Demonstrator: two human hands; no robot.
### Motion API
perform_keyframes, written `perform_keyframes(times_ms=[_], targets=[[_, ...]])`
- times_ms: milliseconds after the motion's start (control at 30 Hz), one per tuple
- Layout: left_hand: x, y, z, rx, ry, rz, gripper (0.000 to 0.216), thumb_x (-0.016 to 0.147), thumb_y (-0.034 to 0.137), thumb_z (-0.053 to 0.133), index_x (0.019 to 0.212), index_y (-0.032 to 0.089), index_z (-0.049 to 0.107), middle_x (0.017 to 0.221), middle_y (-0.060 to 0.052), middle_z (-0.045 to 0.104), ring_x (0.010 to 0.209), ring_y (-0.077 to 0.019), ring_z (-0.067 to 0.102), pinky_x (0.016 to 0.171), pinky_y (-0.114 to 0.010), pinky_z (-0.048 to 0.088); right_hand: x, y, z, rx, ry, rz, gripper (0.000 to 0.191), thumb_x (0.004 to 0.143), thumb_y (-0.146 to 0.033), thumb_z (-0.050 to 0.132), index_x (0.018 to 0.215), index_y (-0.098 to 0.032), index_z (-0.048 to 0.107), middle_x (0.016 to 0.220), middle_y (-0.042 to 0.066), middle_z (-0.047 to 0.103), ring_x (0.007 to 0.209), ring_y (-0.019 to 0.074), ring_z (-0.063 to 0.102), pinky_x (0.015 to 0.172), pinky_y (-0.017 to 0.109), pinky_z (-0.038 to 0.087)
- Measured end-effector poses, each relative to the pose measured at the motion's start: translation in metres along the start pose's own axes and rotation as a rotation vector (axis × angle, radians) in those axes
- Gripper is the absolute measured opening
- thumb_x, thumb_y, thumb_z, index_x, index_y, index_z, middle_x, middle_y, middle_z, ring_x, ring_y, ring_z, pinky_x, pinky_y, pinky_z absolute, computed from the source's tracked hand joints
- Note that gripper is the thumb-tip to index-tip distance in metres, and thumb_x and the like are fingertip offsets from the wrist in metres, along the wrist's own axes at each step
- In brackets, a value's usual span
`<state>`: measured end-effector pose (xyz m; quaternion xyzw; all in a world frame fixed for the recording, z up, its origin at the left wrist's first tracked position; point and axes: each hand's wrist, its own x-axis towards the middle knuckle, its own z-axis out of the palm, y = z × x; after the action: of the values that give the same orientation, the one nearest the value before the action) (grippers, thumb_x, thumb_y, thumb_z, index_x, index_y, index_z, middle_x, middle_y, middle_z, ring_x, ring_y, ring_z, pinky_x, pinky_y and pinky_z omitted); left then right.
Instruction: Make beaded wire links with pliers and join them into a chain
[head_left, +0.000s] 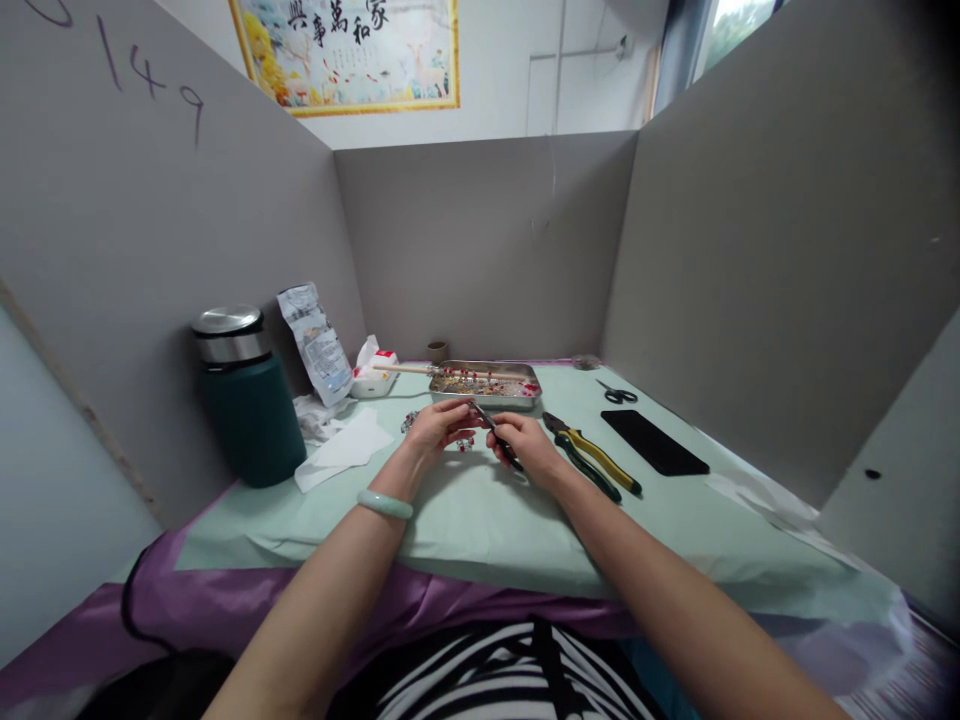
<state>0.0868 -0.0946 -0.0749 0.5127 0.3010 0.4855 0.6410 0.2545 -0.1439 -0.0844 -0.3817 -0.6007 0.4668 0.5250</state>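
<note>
My left hand [442,428], with a pale green bangle [385,504] at the wrist, is closed in a pinch over the middle of the table. A small strand of red and silver beads [466,444] hangs just below its fingers. My right hand [529,448] is wrapped round small dark-handled pliers [511,457]. Their narrow jaws reach to the left fingertips, where the part between them is too small to make out. More silvery beads [409,421] show at the left side of my left hand.
Behind my hands stands a metal tray [487,401] of beads, with a wooden stick [409,369] across it. To the right lie large green-and-yellow pliers [600,460], a black phone [654,442] and scissors [619,395]. At left are a green flask [251,420] and white paper [349,445]. Grey partitions [487,250] surround the table.
</note>
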Motion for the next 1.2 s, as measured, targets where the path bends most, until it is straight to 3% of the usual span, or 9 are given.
perform_keyframes(times_ms=[233, 333, 567, 900, 1200], targets=[[-0.002, 0.003, 0.001, -0.06, -0.054, -0.055, 0.019, 0.071, 0.016, 0.073, 0.089, 0.012, 0.067, 0.09, -0.011, 0.07, 0.08, -0.0199, 0.067, 0.064, -0.027, 0.053, 0.001, 0.002, 0.0, 0.007, 0.014, 0.005, 0.017, 0.068, -0.023, 0.049, 0.079, -0.016, 0.061, 0.062, -0.001, 0.059, 0.045, 0.0088, 0.047, 0.037, 0.02, 0.035], [-0.001, 0.002, 0.001, -0.11, -0.041, -0.096, 0.012, 0.072, 0.012, 0.071, 0.083, 0.011, 0.067, 0.081, -0.008, 0.069, 0.072, -0.0157, 0.066, 0.061, -0.025, 0.053, 0.002, 0.003, -0.001, 0.008, 0.021, 0.009, 0.018, 0.068, -0.024, 0.05, 0.08, -0.016, 0.061, 0.063, -0.001, 0.059, 0.045, 0.0088, 0.047, 0.037, 0.02, 0.035], [0.0, 0.0, 0.001, -0.133, -0.015, -0.071, 0.015, 0.073, 0.002, 0.066, 0.087, 0.008, 0.068, 0.082, -0.009, 0.07, 0.076, -0.0153, 0.067, 0.07, -0.025, 0.054, 0.003, 0.004, -0.003, -0.027, 0.084, -0.017, 0.021, 0.067, -0.024, 0.05, 0.081, -0.015, 0.063, 0.063, 0.0, 0.059, 0.047, 0.0093, 0.047, 0.039, 0.02, 0.035], [0.0, 0.001, 0.001, -0.099, -0.027, -0.019, 0.019, 0.074, 0.01, 0.069, 0.093, 0.009, 0.07, 0.082, -0.009, 0.069, 0.064, -0.0114, 0.063, 0.059, -0.022, 0.053, 0.004, 0.006, -0.003, -0.115, 0.08, -0.068, 0.026, 0.068, -0.026, 0.049, 0.087, -0.015, 0.063, 0.066, 0.001, 0.061, 0.05, 0.0098, 0.047, 0.042, 0.02, 0.035], [0.001, -0.001, 0.0, -0.079, -0.071, 0.04, 0.03, 0.066, 0.017, 0.077, 0.095, 0.011, 0.071, 0.072, -0.005, 0.064, 0.059, -0.0081, 0.055, 0.054, -0.02, 0.044, 0.004, 0.011, -0.004, -0.277, 0.06, -0.217, 0.026, 0.073, -0.023, 0.046, 0.092, -0.015, 0.063, 0.072, 0.002, 0.064, 0.06, 0.0126, 0.053, 0.057, 0.025, 0.043]])
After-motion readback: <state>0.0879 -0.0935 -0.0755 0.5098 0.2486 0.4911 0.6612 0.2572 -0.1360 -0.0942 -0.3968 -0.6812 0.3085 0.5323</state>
